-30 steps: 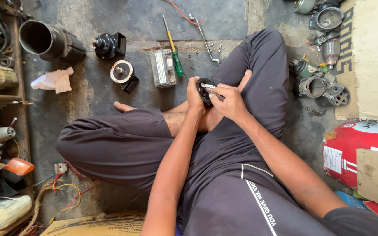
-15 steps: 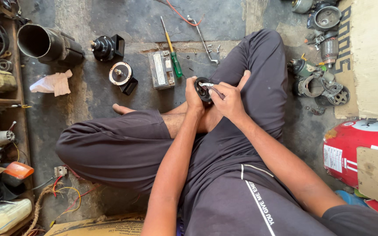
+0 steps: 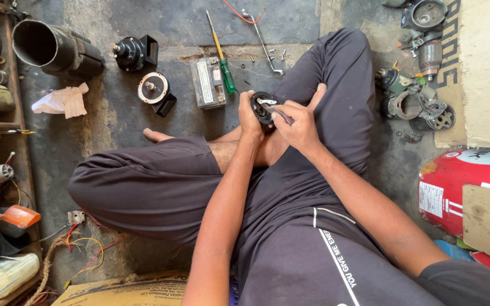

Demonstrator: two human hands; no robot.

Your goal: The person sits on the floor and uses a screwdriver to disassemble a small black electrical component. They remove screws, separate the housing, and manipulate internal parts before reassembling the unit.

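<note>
Head view: a round black part (image 3: 263, 106) is gripped by the left hand (image 3: 250, 116) above crossed legs, while a thin tool (image 3: 282, 115) is pinched by the right hand (image 3: 299, 126). A concrete floor (image 3: 160, 22) is littered with a screwdriver (image 3: 222, 54) and a small battery (image 3: 207, 82).

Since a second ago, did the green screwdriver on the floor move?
No. The green screwdriver lies in the same spot beside the small grey battery, just as before; only the camera shifted slightly.

A green-handled screwdriver (image 3: 223, 54) is laid on the floor (image 3: 160, 22) just beside a small grey battery (image 3: 207, 83). A black pipe (image 3: 52, 48) and white rag (image 3: 61, 101) are seen far left. A red can (image 3: 455, 187) is seen right.
</note>
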